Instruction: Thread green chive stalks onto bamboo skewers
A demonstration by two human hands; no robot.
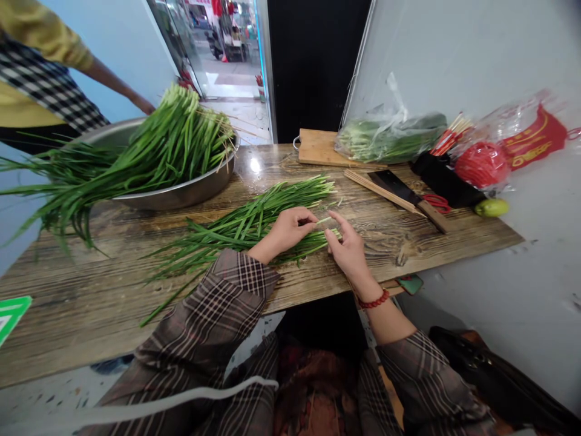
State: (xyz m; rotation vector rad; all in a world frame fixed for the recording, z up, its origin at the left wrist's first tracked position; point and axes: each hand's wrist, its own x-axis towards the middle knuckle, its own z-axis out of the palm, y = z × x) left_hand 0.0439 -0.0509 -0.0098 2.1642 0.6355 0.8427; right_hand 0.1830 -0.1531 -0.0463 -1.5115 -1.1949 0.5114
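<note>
Over the greens (pixel 247 217), the left hand (pixel 287 230) pinches one pale stem (pixel 324 220); beside its tip, the right hand (pixel 351 248) has thumb and forefinger parted.

1 held stalk (pixel 323 220), 1 basin (pixel 186 195), 1 cleaver (pixel 394 184), 1 cutting board (pixel 318 149), 1 bracelet (pixel 374 300)

Cut off by the picture's left edge: the green-bordered sign (pixel 14 316) and 1 person (pixel 40 66).

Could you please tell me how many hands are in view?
3: left hand and right hand at the greens, a co-worker's hand by the basin; another may be hidden.
</note>
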